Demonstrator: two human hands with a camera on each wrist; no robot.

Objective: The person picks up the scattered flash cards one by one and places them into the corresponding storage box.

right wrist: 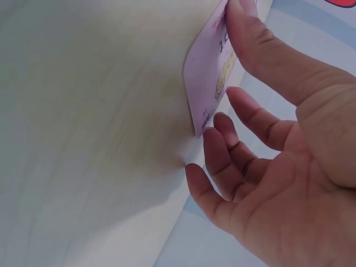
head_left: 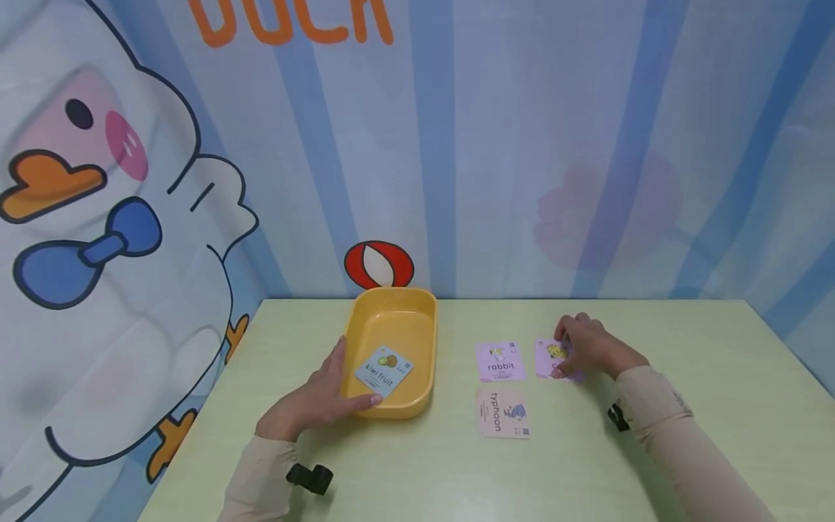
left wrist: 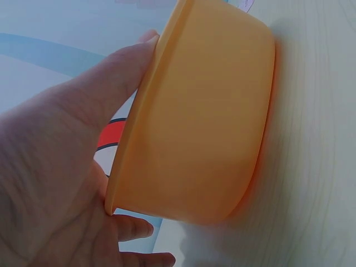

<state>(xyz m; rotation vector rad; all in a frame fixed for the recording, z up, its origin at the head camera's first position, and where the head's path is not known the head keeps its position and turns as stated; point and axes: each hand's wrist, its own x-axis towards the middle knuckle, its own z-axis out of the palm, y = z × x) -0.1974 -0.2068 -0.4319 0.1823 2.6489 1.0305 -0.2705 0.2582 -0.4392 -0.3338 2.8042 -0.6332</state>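
Observation:
A yellow plastic tray (head_left: 425, 355) stands left of the middle of the table, with a pale blue "kiwi fruit" card (head_left: 385, 370) lying inside. My left hand (head_left: 320, 395) holds its near left corner; the thumb lies over the rim and the fingers spread along the outer side, also seen around the tray wall (left wrist: 200, 117) in the left wrist view. My right hand (head_left: 596, 344) grips a purple card (head_left: 554, 351) with a yellow animal picture, thumb at one edge and fingertips at the opposite one. In the right wrist view the thumb overlaps the card (right wrist: 208, 75).
Left of the right hand lies a purple "rabbit" card (head_left: 500, 362). Below it is a pinkish "typhoon" card (head_left: 503, 413), turned sideways. The pale wooden table (head_left: 704, 362) ends at a blue striped backdrop (head_left: 496, 145) with a duck drawing (head_left: 130, 348).

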